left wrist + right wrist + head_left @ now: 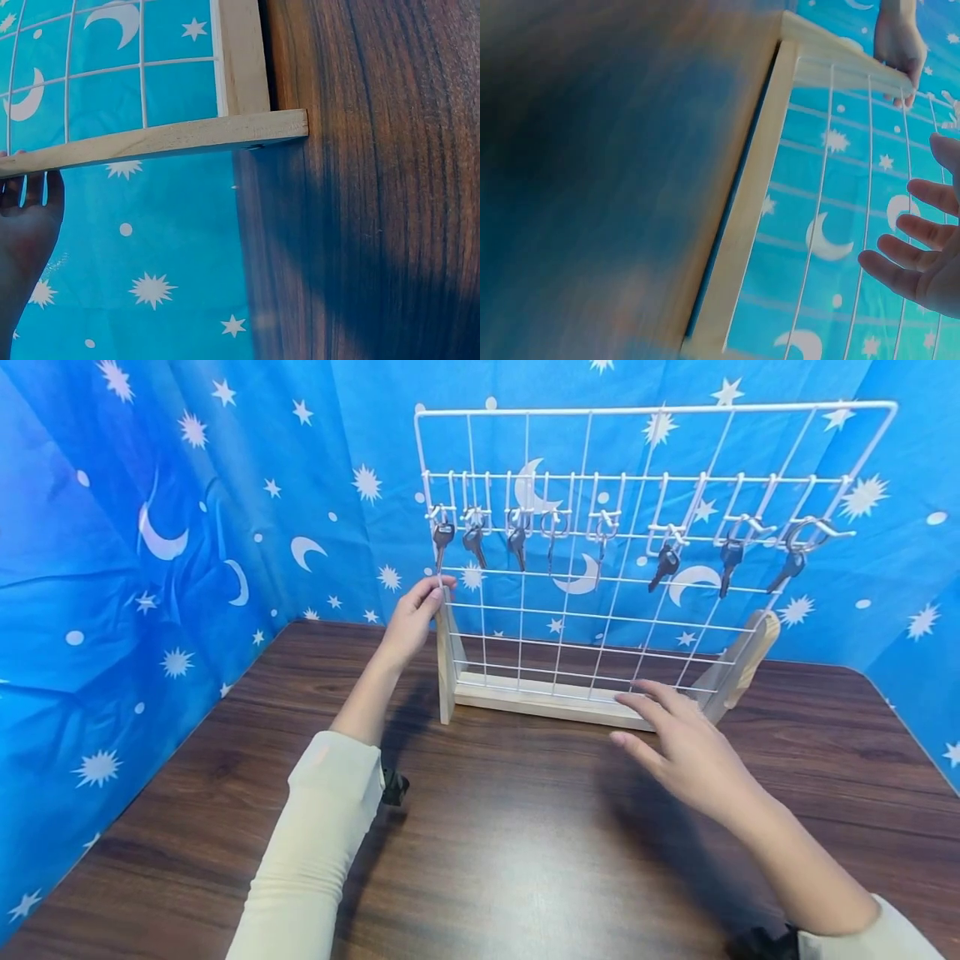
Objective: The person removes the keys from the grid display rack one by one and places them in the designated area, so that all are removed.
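Note:
A white wire grid rack [585, 606] on a wooden stand [551, 697] stands on the table, with several keys hanging in a row from its hooks. One dark-headed key [444, 535] hangs at the left end, another key [791, 568] at the right. My left hand [412, 618] grips the top of the stand's left upright [445, 668], thumb in front; the right wrist view also catches this left hand [901, 49] there. My right hand [690, 747], fingers spread, hovers before the lower right of the grid and holds nothing. The left wrist view shows only part of the left hand [30, 232].
The dark wood-grain table [487, 827] reaches the blue star-and-moon cloth [247, 527] behind and at the sides. The stand's right upright [742, 664] rises just beyond my right hand. Wrist-worn black devices show at both sleeves.

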Available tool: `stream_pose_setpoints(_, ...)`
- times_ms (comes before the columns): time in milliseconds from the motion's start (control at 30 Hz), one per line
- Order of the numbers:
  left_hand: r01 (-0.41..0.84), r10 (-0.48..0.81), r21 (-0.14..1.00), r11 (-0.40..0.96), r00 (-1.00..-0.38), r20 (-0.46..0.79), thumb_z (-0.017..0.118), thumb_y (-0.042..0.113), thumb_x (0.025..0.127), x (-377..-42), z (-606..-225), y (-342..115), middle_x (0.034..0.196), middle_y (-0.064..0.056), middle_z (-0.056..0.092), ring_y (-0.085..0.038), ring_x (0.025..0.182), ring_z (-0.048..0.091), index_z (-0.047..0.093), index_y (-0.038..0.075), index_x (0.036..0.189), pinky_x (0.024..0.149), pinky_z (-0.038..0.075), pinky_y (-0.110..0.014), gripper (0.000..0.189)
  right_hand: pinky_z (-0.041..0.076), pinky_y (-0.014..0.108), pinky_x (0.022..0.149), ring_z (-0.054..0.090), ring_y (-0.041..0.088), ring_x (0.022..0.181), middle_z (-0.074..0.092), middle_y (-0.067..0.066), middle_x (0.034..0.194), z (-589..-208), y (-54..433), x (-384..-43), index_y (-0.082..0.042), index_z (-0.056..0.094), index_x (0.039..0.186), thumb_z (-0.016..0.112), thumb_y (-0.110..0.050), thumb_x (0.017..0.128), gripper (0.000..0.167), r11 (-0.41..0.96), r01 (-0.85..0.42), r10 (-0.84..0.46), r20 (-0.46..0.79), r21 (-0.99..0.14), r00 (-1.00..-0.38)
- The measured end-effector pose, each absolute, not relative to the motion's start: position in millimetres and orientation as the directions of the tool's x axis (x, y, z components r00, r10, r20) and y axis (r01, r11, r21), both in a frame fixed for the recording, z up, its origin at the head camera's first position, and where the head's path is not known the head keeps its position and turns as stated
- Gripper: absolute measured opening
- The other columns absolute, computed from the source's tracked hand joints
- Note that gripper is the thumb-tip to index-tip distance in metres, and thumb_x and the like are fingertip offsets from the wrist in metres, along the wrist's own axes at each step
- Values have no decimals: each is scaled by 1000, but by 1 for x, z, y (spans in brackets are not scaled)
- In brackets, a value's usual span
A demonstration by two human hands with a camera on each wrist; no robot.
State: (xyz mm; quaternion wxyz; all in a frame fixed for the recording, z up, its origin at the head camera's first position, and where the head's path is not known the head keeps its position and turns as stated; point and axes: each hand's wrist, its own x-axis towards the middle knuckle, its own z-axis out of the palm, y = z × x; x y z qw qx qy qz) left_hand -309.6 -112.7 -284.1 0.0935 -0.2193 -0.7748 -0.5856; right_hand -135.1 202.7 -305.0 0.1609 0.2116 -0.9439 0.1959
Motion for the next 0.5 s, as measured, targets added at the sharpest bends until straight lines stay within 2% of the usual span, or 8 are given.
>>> stream_pose_setpoints(200, 491, 210, 806, 332, -871, 444, 33, 23, 102, -309, -290, -109, 125, -10, 53, -18, 119, 45, 51, 5, 126, 99, 34, -34, 35, 30, 53, 97, 41, 36, 120, 48, 18, 129, -304, 169, -162, -3, 52, 128, 60, -29, 91, 46, 784, -504, -365, 386, -362, -847)
stream_pose_setpoints(333, 510, 204, 787, 349, -860, 467, 32, 21, 102, -307, -292, -109, 125, -11, 53, -21, 117, 46, 50, 4, 127, 98, 34, -37, 35, 31, 49, 99, 43, 33, 120, 50, 16, 128, -302, 145, -176, -4, 51, 128, 57, -31, 92, 46, 761, -511, -374, 373, -401, -849)
stream_pose_setpoints(500, 560, 210, 757, 336, -828, 520, 32, 14, 102, -304, -288, -108, 123, -18, 53, -27, 115, 47, 48, -2, 127, 96, 35, -39, 34, 41, 45, 91, 54, 29, 108, 58, 13, 120, -295, 122, -199, -4, 55, 125, 56, -28, 93, 40, 715, -457, -292, 369, -529, -882)
